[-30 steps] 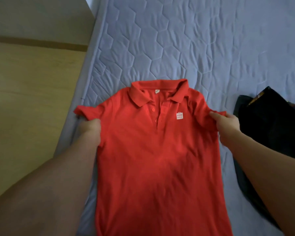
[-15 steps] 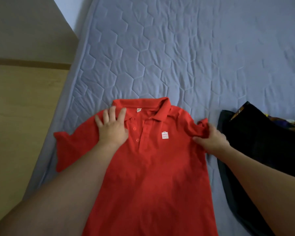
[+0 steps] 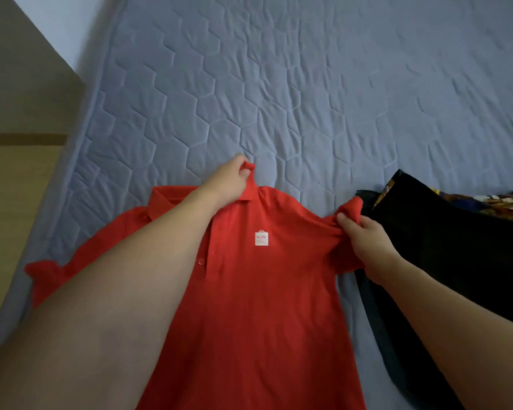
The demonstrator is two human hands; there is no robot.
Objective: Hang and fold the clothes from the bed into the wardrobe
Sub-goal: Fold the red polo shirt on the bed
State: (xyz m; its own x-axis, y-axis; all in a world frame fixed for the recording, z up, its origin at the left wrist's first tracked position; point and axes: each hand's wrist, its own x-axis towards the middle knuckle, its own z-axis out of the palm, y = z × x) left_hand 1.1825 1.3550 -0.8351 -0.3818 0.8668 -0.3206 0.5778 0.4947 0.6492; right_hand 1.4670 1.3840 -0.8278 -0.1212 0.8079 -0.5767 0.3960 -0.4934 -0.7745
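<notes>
The bed, covered in grey quilted fabric, lies bare across its whole far half; its left edge runs diagonally beside a wooden panel. A red polo shirt lies front-up on the near part, left sleeve reaching close to that edge. Dark garments lie just beside the shirt's right side. The left hand pinches the collar tip, lifted. The right hand grips the bunched right sleeve.

The polo shirt is red matt knitted cloth; the mattress cover is quilted, slightly wrinkled fabric; the dark garment is matt cloth.
</notes>
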